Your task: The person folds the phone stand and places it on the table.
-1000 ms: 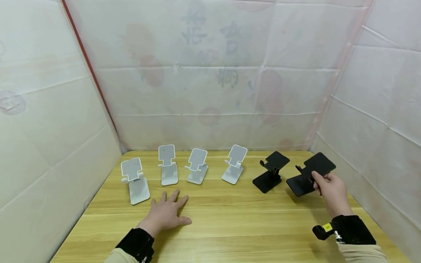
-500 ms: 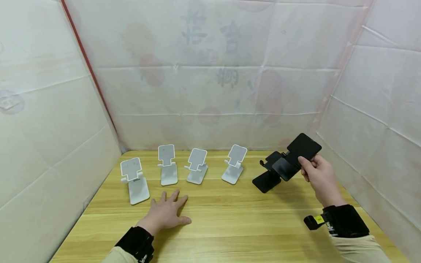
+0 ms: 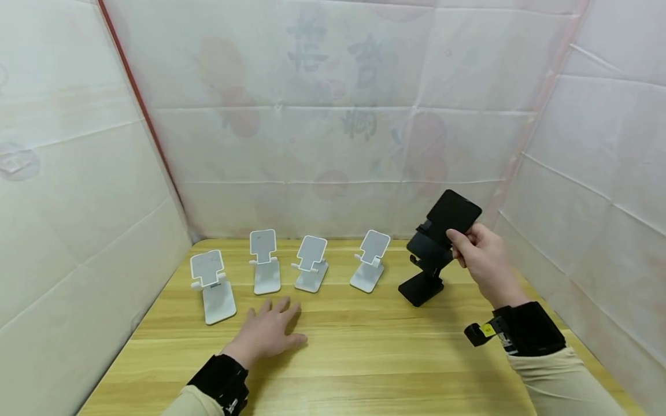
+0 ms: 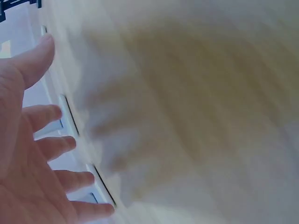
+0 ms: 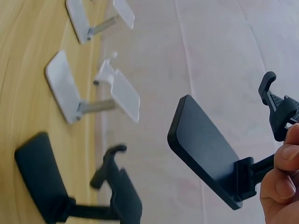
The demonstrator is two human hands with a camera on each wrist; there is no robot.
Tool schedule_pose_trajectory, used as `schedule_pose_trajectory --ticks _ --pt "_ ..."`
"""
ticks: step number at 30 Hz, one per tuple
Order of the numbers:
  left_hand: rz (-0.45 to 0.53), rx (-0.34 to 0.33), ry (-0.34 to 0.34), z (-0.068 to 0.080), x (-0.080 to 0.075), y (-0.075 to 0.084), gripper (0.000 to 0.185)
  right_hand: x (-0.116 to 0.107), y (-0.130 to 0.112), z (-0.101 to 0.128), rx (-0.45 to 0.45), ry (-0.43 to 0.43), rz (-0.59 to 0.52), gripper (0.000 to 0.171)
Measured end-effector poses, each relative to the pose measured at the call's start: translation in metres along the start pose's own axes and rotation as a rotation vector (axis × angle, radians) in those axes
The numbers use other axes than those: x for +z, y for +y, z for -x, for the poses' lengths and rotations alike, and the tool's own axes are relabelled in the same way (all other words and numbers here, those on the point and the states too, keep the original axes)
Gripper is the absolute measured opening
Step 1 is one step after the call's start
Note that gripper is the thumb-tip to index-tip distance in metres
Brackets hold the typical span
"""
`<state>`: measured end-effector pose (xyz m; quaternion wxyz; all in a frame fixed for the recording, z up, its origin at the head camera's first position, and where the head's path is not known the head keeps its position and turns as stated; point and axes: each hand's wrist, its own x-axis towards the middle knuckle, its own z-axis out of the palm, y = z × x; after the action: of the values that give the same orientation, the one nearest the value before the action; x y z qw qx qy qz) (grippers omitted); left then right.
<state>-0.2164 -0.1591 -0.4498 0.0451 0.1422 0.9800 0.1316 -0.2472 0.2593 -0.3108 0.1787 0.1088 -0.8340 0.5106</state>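
My right hand [image 3: 486,260] pinches a black phone stand [image 3: 452,211] by its upper plate and holds it in the air. Below and partly behind it, another black phone stand [image 3: 420,289] stands on the table; its upper plate is mostly hidden in the head view. The right wrist view shows the held stand's flat base [image 5: 203,149] well apart from the standing one [image 5: 42,177]. Over the table at the left, palm down with fingers spread, my left hand [image 3: 270,332] holds nothing. Nearest to its fingertips are white phone stands [image 3: 267,278].
Several white phone stands line the back of the wooden table [image 3: 354,370], among them one at the far left [image 3: 218,301] and one beside the black stand [image 3: 367,277]. Pale cloth walls [image 3: 333,144] enclose the table at the back and both sides.
My right hand has lifted the black phone stand from the table's right side and carried it up and left, over the other black one. The left hand has shifted slightly.
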Motion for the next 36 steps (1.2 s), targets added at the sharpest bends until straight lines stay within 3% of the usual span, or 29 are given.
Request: schedule_pose_trajectory --ticks 6,14,20,27,31,36 --pt "0.104 0.049 0.093 -0.019 -0.004 0.016 0.077 0.027 -0.013 -0.009 0.021 -0.087 -0.057 0.038" --pt "0.346 0.026 0.138 -0.043 -0.014 0.038 0.081 0.062 -0.02 -0.017 0.028 -0.18 -0.118 0.035" --pt "0.592 0.035 0.118 -0.055 -0.018 0.05 0.08 0.081 -0.02 -0.017 0.022 -0.275 -0.133 0.029" --pt "0.883 0.037 0.026 -0.065 -0.022 0.062 0.084 0.096 -0.021 -0.014 0.013 -0.399 -0.135 0.028" --pt "0.984 0.027 0.003 -0.07 -0.024 0.066 0.088 0.104 -0.02 -0.011 -0.003 -0.472 -0.154 0.03" --pt "1.084 0.026 0.023 -0.075 -0.024 0.067 0.087 0.111 -0.017 -0.011 -0.065 -0.524 -0.135 0.023"
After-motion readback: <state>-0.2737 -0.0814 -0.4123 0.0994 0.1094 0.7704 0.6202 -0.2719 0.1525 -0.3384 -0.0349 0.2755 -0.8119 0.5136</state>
